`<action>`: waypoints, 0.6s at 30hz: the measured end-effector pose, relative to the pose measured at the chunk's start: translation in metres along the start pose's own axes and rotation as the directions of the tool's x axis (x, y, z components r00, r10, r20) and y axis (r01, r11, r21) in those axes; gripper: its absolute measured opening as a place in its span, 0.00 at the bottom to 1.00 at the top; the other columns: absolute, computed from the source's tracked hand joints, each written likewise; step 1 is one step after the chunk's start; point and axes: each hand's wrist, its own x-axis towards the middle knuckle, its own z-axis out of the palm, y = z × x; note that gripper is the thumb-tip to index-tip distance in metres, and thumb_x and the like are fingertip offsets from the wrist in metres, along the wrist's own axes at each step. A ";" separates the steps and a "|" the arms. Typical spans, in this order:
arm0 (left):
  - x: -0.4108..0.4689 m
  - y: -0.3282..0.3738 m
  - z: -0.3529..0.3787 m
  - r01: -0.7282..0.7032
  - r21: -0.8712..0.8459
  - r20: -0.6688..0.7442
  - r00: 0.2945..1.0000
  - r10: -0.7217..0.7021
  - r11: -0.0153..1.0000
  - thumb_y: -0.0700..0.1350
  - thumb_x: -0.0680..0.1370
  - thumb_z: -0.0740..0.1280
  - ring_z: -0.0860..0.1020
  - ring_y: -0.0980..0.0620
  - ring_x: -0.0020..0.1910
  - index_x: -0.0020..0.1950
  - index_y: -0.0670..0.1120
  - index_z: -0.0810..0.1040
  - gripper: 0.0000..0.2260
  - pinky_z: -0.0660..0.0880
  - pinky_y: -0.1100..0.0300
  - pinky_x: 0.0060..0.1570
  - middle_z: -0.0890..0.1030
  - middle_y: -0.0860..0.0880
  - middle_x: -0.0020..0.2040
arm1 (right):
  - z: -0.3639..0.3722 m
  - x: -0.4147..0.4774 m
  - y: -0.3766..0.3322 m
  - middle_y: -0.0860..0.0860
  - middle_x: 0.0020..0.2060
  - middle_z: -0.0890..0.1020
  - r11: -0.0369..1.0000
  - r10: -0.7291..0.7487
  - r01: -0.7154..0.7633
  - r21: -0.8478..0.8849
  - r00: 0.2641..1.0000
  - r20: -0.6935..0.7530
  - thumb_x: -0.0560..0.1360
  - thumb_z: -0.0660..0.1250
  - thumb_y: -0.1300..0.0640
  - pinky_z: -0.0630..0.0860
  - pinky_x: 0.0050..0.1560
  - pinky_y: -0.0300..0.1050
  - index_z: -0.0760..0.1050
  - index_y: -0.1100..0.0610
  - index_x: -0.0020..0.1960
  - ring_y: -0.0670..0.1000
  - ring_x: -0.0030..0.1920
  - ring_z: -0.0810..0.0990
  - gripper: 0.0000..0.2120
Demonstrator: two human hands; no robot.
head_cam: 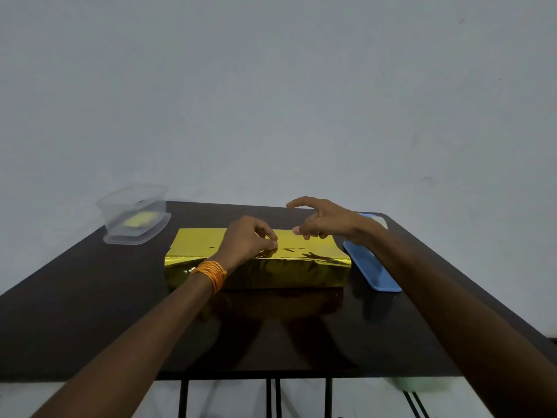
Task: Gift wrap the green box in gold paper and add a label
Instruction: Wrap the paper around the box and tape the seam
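box [271, 274] under left hand [244, 241]

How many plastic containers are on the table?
2: a clear tub at the far left corner, and a blue tray on the right, partly hidden behind the right forearm.

The person's left forearm [135, 342] and right forearm [452, 312] are slender and bare along all that shows, as are the left hand [247, 239] and right hand [325, 220]. Round the left wrist sits a thick wristband [212, 274] of orange thread, wound in many close turns, a few strands paler.
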 end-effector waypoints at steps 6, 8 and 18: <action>-0.001 -0.003 0.003 -0.027 0.004 -0.018 0.999 0.027 1.000 0.48 0.72 0.76 0.78 0.55 0.45 0.46 0.49 0.87 0.05 0.73 0.61 0.40 0.84 0.52 0.44 | 0.007 0.016 0.003 0.51 0.36 0.81 0.995 0.089 -0.084 -0.062 0.993 0.082 0.75 0.73 0.58 0.69 0.35 0.40 0.65 0.49 0.75 0.47 0.37 0.73 0.31; -0.001 -0.004 0.003 -0.024 0.004 -0.019 1.000 0.024 1.000 0.48 0.72 0.76 0.79 0.55 0.46 0.46 0.49 0.87 0.05 0.73 0.61 0.40 0.84 0.52 0.45 | 0.011 0.019 0.003 0.52 0.38 0.81 0.991 0.111 -0.102 -0.092 0.989 0.100 0.75 0.73 0.58 0.69 0.36 0.41 0.64 0.50 0.75 0.49 0.39 0.75 0.32; -0.001 -0.006 0.003 -0.016 0.007 0.001 1.000 0.016 1.000 0.48 0.72 0.76 0.79 0.54 0.47 0.46 0.48 0.87 0.06 0.77 0.57 0.44 0.84 0.51 0.46 | 0.017 0.031 0.000 0.48 0.40 0.81 0.919 0.217 -0.164 -0.359 0.970 0.113 0.75 0.73 0.51 0.73 0.52 0.47 0.56 0.51 0.79 0.53 0.50 0.80 0.39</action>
